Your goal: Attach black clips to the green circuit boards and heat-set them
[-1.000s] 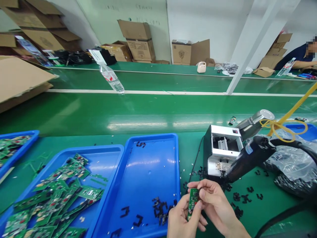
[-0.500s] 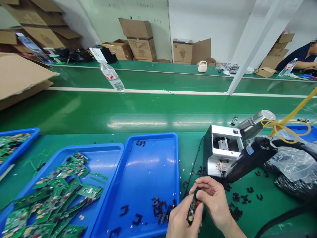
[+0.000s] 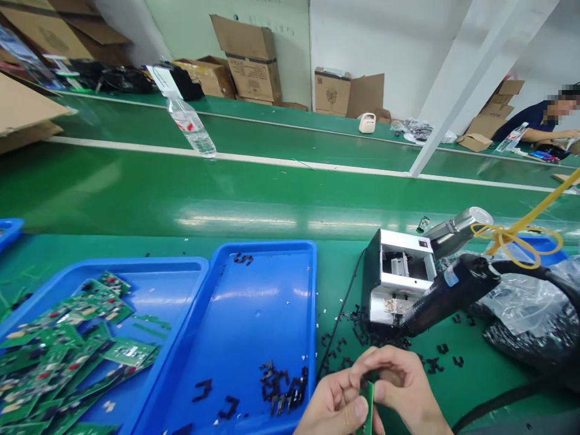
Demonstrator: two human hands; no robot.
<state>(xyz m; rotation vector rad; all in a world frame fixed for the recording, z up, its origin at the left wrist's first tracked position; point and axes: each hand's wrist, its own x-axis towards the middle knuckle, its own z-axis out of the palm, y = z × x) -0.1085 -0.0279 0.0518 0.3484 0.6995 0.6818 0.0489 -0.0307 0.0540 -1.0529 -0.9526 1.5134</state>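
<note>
Left fingers [image 3: 360, 409] + right fingers [image 3: 385, 393] | holding green board [image 3: 371, 402] | near blue tray [image 3: 254, 314]

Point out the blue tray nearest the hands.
The blue tray with loose black clips, beside the left hand; the one piled with circuit boards and the rest lie farther off.

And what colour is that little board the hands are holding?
The board is green; it shows best in the head view, between both hands.
</note>
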